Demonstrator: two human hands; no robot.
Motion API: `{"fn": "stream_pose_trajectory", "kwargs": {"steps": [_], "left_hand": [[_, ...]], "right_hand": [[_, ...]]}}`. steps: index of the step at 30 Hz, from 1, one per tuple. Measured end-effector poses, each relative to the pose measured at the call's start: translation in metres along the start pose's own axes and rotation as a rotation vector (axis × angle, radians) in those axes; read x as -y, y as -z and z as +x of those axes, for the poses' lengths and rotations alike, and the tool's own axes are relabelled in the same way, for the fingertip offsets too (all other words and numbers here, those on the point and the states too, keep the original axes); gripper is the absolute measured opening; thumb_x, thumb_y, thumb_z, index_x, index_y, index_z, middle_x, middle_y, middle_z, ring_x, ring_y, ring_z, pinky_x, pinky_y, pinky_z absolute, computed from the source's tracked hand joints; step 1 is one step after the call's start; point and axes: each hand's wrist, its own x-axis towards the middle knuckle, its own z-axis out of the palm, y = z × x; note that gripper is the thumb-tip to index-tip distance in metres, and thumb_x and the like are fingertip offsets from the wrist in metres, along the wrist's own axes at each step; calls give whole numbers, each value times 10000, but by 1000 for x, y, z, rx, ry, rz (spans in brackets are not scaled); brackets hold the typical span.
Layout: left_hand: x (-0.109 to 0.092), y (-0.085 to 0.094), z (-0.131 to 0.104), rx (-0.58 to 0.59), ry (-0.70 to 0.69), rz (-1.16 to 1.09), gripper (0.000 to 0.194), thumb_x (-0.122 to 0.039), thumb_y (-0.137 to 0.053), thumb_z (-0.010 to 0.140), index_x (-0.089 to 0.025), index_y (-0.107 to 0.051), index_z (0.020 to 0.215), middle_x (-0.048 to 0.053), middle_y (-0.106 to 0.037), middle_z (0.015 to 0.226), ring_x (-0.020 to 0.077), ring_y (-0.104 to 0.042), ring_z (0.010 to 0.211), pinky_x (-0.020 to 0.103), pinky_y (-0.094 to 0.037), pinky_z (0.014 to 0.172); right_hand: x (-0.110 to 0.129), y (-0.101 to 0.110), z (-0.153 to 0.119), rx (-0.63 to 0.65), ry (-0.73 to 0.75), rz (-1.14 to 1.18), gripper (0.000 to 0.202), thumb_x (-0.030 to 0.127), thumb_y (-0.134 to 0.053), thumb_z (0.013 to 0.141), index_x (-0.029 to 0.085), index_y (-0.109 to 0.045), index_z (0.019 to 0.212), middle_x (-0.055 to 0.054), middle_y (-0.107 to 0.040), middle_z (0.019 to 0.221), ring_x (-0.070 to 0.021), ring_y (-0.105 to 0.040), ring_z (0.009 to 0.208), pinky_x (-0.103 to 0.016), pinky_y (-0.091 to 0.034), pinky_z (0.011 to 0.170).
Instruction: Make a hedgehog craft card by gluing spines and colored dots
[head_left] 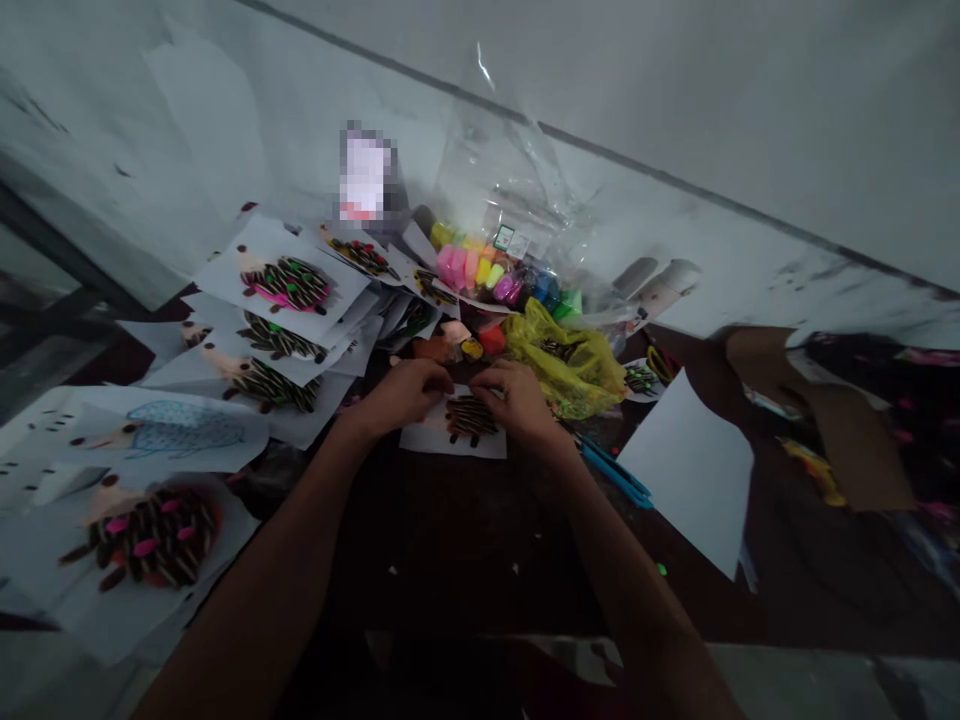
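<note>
- In the head view, a small white card (pixel 427 441) lay on the dark table (pixel 450 540), between the left hand (pixel 409 390) and the right hand (pixel 517 400). A hedgehog (pixel 471 420) with dark, seed-like spikes was on it.
- The left hand was curled by the card's top left side; I could not tell if its grip pinched anything.
- The right hand bent its fingers over the hedgehog's back; I could not tell if its grip was open or closed.
- Near the right hand, a crinkly yellow bag (pixel 589 378) had dark, seed-like bits (pixel 559 348) inside.
- Farther back, a see-through bag (pixel 502 150) held pink, yellow, purple, blue and green lumps (pixel 457 268).
- A red lump (pixel 492 339) sat beside the yellow bag.
</note>
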Motion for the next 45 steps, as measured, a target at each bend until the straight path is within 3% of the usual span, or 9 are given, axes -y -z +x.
{"fn": "stream_pose_trajectory", "kwargs": {"steps": [5,11,16,22,34,45], "left_hand": [[5,1,0,24,-10,-34,277,-155,-531,824,-127,-750,992,66,-751,904,106,-618,531,203,-486,515],[5,2,2,10,-45,52,211,-160,-582,815,-144,-783,875,80,-741,982,150,-672,718,233,-532,662],[9,2,5,39,-47,77,238,-175,-572,834,-144,-793,917,77,-745,970,158,-671,713,237,-520,644],[10,3,6,3,-115,158,226,-157,-586,821,-161,-801,892,77,-759,946,214,-693,899,287,-531,830],[9,2,7,25,-119,177,256,-121,-556,807,-136,-793,904,85,-742,942,200,-674,845,277,-502,772],[13,3,8,17,-120,145,255,-157,-562,814,-156,-785,938,83,-738,970,214,-675,881,316,-519,841]], "right_hand": [[-1,-2,-4,-5,0,52,115,179,-694,919,197,-807,923,-55,-699,899,-187,-613,878,-312,-402,825],[-5,-4,-8,-37,-8,72,102,159,-705,916,193,-801,918,-42,-699,890,-171,-610,848,-305,-401,806],[0,-13,-7,-7,20,19,91,221,-716,926,209,-806,924,-41,-699,892,-174,-603,867,-307,-386,812],[12,-17,-2,68,10,-104,99,248,-721,929,213,-813,943,-47,-714,922,-187,-601,902,-319,-357,820],[29,-13,10,194,-30,-292,184,257,-624,983,183,-791,995,-87,-714,987,-223,-593,985,-336,-347,858],[27,-19,11,181,10,-347,179,241,-612,986,156,-770,984,-117,-725,1017,-249,-603,1009,-362,-366,869]]}}
